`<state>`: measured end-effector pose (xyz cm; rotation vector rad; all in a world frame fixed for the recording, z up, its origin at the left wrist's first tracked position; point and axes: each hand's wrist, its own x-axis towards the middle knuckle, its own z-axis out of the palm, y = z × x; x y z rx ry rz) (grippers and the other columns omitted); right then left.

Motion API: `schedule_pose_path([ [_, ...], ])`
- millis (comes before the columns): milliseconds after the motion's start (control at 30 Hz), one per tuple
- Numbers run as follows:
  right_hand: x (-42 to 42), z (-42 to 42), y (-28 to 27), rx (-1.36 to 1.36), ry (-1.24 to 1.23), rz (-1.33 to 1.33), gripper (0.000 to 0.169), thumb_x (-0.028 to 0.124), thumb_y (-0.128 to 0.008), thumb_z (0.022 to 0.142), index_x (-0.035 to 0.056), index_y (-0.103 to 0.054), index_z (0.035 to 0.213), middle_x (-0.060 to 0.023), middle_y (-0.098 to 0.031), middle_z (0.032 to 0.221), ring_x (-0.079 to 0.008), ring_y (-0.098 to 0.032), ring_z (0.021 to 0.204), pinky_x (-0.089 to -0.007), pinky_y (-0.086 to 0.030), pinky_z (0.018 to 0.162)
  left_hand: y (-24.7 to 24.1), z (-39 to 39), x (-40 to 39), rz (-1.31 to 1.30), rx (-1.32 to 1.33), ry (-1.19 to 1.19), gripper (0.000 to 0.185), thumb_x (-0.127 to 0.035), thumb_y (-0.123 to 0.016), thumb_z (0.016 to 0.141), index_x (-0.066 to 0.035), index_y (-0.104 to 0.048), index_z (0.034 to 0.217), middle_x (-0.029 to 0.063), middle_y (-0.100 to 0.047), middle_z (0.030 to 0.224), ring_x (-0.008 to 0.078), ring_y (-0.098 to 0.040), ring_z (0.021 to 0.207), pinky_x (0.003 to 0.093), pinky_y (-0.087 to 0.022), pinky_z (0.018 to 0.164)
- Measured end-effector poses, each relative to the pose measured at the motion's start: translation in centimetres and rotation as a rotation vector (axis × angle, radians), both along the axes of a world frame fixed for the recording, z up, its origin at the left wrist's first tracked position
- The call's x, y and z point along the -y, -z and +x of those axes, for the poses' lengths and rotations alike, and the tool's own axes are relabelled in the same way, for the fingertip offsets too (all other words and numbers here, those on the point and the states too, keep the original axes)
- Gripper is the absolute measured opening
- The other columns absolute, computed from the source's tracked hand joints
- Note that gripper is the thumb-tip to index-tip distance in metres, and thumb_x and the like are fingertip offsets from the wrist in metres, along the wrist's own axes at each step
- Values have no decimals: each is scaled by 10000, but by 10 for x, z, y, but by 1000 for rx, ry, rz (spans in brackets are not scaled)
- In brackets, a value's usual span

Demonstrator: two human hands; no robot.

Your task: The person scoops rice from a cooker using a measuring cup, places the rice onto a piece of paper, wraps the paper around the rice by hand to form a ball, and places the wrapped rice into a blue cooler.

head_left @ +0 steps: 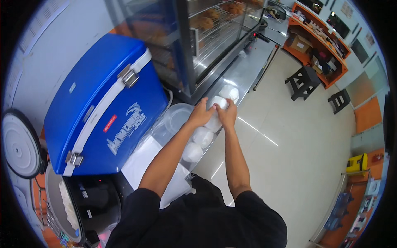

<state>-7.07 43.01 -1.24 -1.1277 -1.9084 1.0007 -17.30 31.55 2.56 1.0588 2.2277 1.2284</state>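
Note:
Both of my hands are at a white wrapped bundle (219, 101) over the steel counter. My left hand (199, 114) grips its left side, and my right hand (227, 113) holds its right side, with the thumbs close together at its near face. Just beyond it sits another round white bundle (229, 92). Between my forearms, several more white bundles stand in a row along the counter's edge, among them one (202, 137) and the nearest one (192, 152). Left of my left hand is a clear plastic tub (178, 114). A stack of white paper sheets (145, 158) lies partly under my left forearm.
A blue cooler box (105, 105) with a white strap stands at left. Near it, a rice cooker (96, 201) is open with white rice inside. A glass display cabinet (214, 37) of fried food rises behind the counter (248, 66). Black stools (304, 82) stand on the floor.

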Motion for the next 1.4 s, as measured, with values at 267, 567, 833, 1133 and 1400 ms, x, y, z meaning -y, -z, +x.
schedule_pose_path([
  [267,5,4,3,-134,18,-94,639,254,-856,790,-47,-631,1307,-251,-685,1202,-330,-678,1111,-391,-523,945,36,-30,-61,-7,511,93,623,-379,-643,993,86,-538,1395,228,-665,1294,280,-651,1180,367,-496,999],
  [567,15,1,6,-158,59,111,629,238,-834,809,-41,-584,1314,-241,-635,1218,-393,-617,1125,-451,-491,976,24,-21,-58,-22,471,47,518,-309,-643,1014,70,-585,1363,172,-679,1256,213,-648,1123,330,-498,957],
  [833,10,18,3,-240,91,-176,586,243,-806,855,-28,-579,1323,-212,-592,1264,-342,-604,1114,-418,-491,959,24,-13,-58,1,402,78,567,-369,-662,972,64,-610,1335,235,-687,1263,303,-668,1173,371,-496,996],
  [1133,16,42,-1,-314,182,-151,416,236,-689,987,32,-594,1337,-154,-594,1307,-259,-611,1112,-384,-522,910,3,11,-14,199,60,-176,423,-286,-636,1000,21,-629,1291,217,-685,1261,331,-671,1146,393,-508,995],
  [1400,63,48,-89,-576,207,44,147,105,-549,1050,-10,-639,1063,-79,-638,1020,-182,-588,892,-329,-485,823,-31,144,254,188,328,-249,189,-142,-624,1021,-18,-705,1139,107,-738,1084,208,-702,996,341,-539,878],
])
